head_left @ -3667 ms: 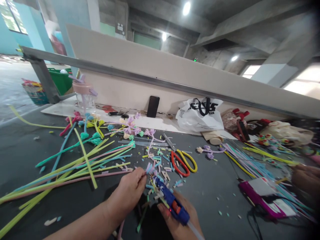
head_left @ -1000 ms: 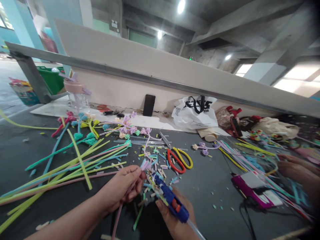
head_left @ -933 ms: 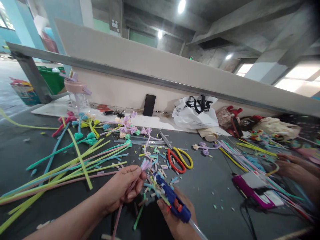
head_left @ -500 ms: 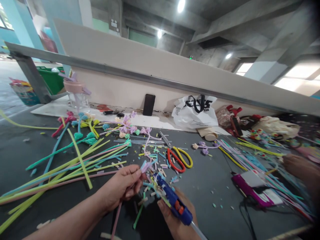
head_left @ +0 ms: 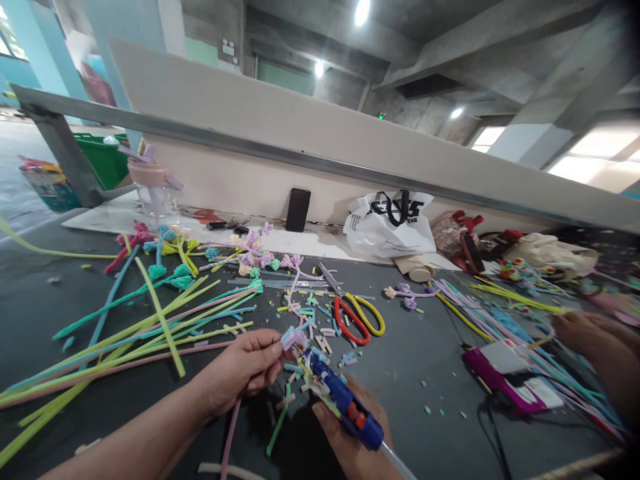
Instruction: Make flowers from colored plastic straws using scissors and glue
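Note:
Pinched in the fingers of my left hand [head_left: 257, 363] is a pipe-cleaner flower [head_left: 290, 338] with a lilac and pale blue head. A pink stem [head_left: 231, 433] hangs below that hand. My right hand [head_left: 353, 427] is wrapped round a blue glue gun [head_left: 345, 400], whose tip points at the flower's head, very close to it; whether they touch I cannot tell. A clear glue stick [head_left: 397, 460] sticks out of the gun's back end. Scissors [head_left: 357, 319] with red and yellow handles lie just beyond. Cut pipe-cleaner bits [head_left: 327, 332] are scattered around my hands.
Long pipe cleaners [head_left: 150, 340] spread over the left of the dark table [head_left: 400, 427]. Finished flowers lie behind them. A phone [head_left: 299, 209] and a white bag [head_left: 393, 223] stand at the back. Another person's hands [head_left: 580, 333] work at right near a purple-and-white box [head_left: 513, 377].
The glue gun's tip has shifted slightly left, toward the flower, and the flower's head has turned a little. The other person's hands at right have moved left.

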Available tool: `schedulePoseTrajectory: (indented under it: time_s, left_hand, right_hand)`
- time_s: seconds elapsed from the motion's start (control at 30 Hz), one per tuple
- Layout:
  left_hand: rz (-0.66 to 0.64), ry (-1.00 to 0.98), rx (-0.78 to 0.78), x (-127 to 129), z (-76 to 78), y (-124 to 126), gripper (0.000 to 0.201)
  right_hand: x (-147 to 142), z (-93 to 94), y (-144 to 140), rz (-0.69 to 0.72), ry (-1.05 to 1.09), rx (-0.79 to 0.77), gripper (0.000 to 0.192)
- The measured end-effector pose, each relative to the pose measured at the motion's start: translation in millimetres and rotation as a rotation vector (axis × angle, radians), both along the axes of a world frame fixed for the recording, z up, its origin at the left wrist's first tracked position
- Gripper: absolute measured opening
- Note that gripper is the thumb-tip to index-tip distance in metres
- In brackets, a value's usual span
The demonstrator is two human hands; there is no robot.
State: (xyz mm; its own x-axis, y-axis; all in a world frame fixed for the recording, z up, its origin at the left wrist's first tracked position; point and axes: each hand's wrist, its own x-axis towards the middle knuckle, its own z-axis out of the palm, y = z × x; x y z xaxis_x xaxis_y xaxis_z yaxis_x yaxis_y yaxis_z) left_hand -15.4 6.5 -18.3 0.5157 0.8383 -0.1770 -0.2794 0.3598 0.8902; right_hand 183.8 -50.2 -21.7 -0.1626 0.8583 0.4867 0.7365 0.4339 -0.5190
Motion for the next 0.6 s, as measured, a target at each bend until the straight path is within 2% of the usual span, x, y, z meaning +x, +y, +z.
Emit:
schedulePoseTrajectory:
  time_s: [0.17,0.33,0.4,0.5,0.6]
  left_hand:
    - [-0.006,-0.046,-0.027,-1,2.9,0,0.023]
    - [-0.014,-0.113,-0.044,-2,6.3,1,0.022]
    - [-0.024,-0.117,-0.052,-2,5.7,1,0.022]
    - [-0.026,-0.11,-0.055,-2,3.9,2,0.024]
    - [-0.009,-0.093,-0.053,-3,3.2,2,0.026]
  right_hand:
    - [0,1.6,-1,-0.026,-0.019,0.03,0.023]
    - [-1,3.4,-1,0.004,0.061,0.1,0.016]
    - [-3,1.0,-1,-0.022,0.111,0.123,0.02]
    - [-7,-2.5,-3,-0.074,0.188,0.08,0.024]
    - [4,1.4,-9,-0.186,0.216,0.056,0.025]
